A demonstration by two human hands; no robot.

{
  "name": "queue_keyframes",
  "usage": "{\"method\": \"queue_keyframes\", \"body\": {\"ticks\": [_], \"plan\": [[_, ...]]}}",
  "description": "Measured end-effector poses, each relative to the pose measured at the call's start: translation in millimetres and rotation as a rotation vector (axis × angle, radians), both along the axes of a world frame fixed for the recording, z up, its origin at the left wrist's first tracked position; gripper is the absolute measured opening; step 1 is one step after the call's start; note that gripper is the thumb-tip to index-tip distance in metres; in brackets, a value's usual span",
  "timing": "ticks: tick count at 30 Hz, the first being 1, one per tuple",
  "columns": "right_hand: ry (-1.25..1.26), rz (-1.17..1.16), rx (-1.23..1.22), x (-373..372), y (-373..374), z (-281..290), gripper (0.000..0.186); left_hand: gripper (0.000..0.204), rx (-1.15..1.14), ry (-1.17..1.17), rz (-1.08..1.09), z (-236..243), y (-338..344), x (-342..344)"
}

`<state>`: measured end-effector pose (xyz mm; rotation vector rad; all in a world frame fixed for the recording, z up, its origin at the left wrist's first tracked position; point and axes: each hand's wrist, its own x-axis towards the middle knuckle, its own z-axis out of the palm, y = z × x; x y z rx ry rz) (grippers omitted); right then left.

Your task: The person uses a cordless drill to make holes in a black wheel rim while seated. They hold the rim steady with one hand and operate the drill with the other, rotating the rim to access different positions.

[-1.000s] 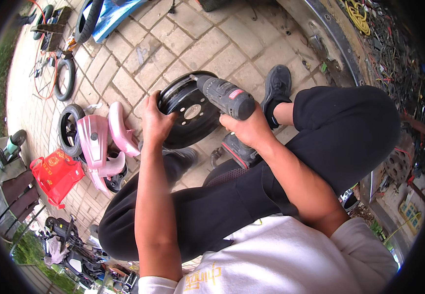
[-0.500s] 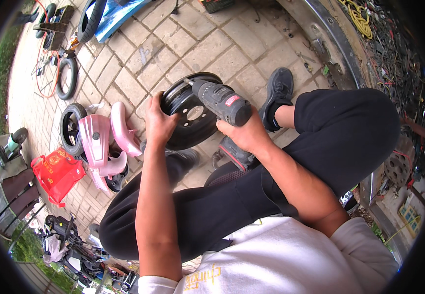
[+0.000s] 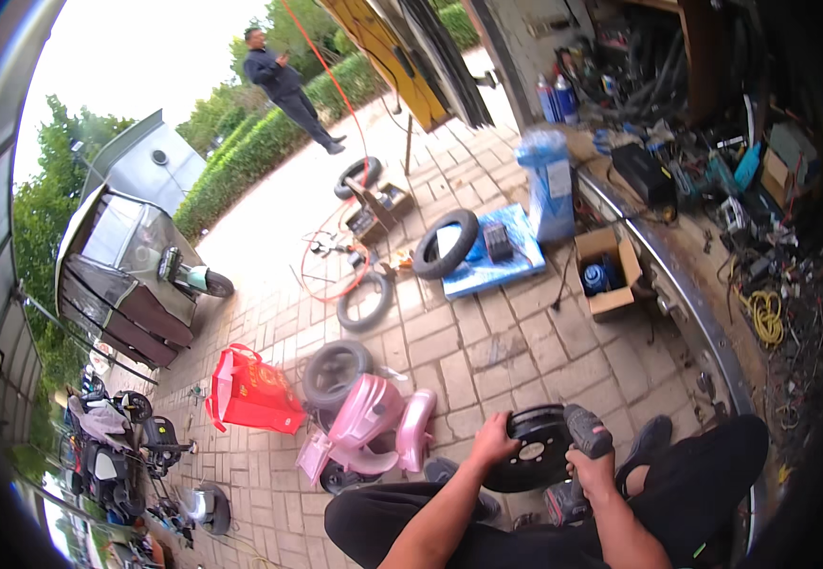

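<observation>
A black metal wheel rim [image 3: 546, 440] with a round centre hole stands tilted between my legs. My left hand [image 3: 495, 439] is closed on the rim's left edge. In my right hand [image 3: 590, 468] is a grey and black cordless drill [image 3: 586, 431], its body lying over the rim's right side and its battery low beside my knee. From here the drill's tip cannot be made out against the rim. Left of the rim lie pink plastic scooter panels [image 3: 368, 413] and a small tyre [image 3: 337, 374].
A red bag [image 3: 253, 391] stands on the paving to the left. Ahead are a tyre [image 3: 448, 245] on a blue-wrapped package [image 3: 502, 269], an open carton [image 3: 609, 272] and an orange hose [image 3: 338, 87]. Cluttered tools and cables line the right. A person [image 3: 284, 80] stands far off.
My view has tilted up and left, so the yard and a distant person now show. The rim and both hands sit lower in view; each hand keeps its hold.
</observation>
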<state>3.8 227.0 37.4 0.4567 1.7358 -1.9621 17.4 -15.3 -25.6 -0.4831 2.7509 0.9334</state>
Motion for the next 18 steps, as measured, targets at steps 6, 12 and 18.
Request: {"method": "queue_keyframes", "body": {"ticks": [6, 12, 18], "plan": [[0.201, -0.101, -0.077, 7, 10, 8, 0.025, 0.078, -0.063, 0.028, -0.059, -10, 7, 7], [0.279, -0.053, -0.043, 26, 8, 5, 0.026, 0.08, -0.073, 0.025, -0.108, 4, 19, 16], [0.229, 0.002, -0.078, 32, 10, 20, 0.027, 0.082, -0.16, -0.046, -0.109, 13, 27, 16]]}}
